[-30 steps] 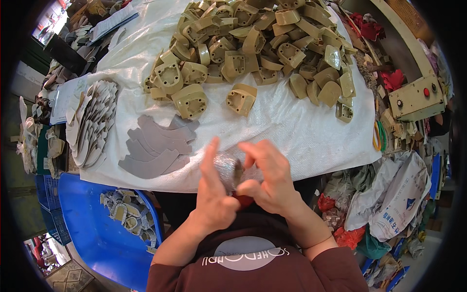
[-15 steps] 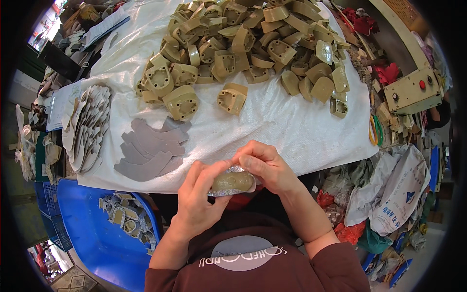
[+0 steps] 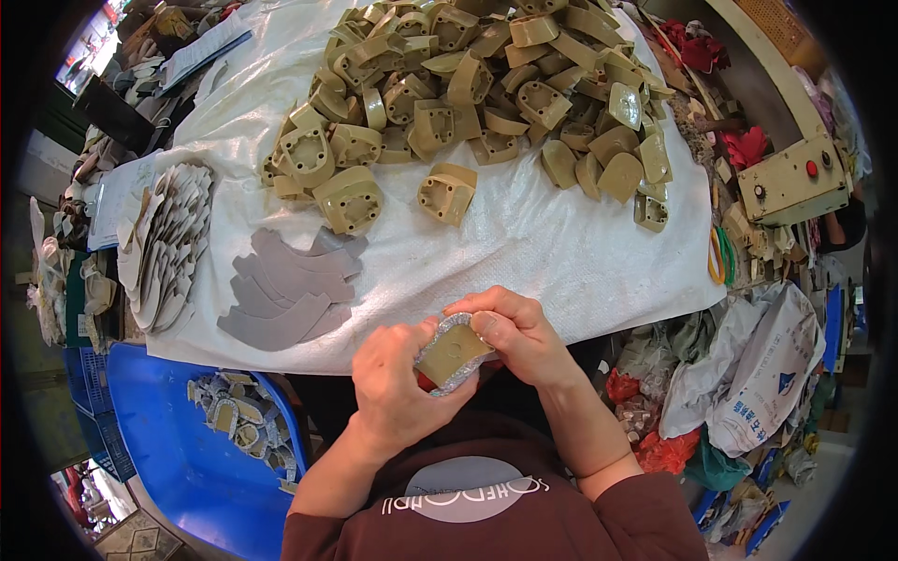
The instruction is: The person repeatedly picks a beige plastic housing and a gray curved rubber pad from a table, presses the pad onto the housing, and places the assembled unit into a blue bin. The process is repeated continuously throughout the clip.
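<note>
And here's the olive block (image 3: 453,352), right in the middle of it all, held between two hands just off the near edge of the counter, smooth face tipped up, a glittery silver border (image 3: 457,320) showing along its edge! The left hand (image 3: 398,381) is curled closed around its left side; the right hand (image 3: 513,335) has thumb and fingers pinched on the upper right edge. Beyond them, on the white-sheeted counter (image 3: 599,257), grey cut pieces (image 3: 290,290) fan out to the left, a paler stack (image 3: 166,248) beside them. One lone block (image 3: 447,194) sits in front of the big olive heap (image 3: 486,84). Down left, a blue tub (image 3: 178,467) holds silver-edged pieces (image 3: 245,421); over right, plastic bags (image 3: 762,369) crowd below the counter's edge.
</note>
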The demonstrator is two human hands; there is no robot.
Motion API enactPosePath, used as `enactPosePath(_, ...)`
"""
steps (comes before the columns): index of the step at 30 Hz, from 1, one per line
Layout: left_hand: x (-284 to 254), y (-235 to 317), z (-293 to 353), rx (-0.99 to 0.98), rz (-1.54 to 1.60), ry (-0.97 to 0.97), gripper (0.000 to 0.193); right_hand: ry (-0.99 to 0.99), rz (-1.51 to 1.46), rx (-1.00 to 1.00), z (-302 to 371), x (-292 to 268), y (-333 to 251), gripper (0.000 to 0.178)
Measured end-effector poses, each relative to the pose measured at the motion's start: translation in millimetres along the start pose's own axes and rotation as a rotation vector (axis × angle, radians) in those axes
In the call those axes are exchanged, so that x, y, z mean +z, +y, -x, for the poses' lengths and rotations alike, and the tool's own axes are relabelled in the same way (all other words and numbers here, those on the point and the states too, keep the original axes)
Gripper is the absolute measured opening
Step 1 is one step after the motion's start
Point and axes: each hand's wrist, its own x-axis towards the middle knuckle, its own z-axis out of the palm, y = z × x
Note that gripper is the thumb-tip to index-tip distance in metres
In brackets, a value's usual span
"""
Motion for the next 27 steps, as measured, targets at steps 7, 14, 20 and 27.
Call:
enactPosePath(7, 12.5, 1.8, 1.3, 0.031, -0.144, 0.128, 0.051, 0.185, 0.272, -0.163, 0.7, 15.9, 10.9, 0.024)
enactPosePath(14, 11.0, -7.8, 4.5, 0.046, -0.171, 0.185, 0.049, 0.141, 0.304, -0.085, 8.7, 32.8, 8.3, 0.034)
enactPosePath(20, -16.8, -19.2, 17.5, -0.084, -0.111, 0.137, 0.053, -0.025, 0.487, -0.416, -8.5, 40.3, 14.9, 0.050)
enactPosePath(27, -101.5, -80.2, 104.3, -0.382, -0.501, 0.386, 0.053, -0.087, 0.831, -0.600, -52.1, 65.7, 8.0, 0.020)
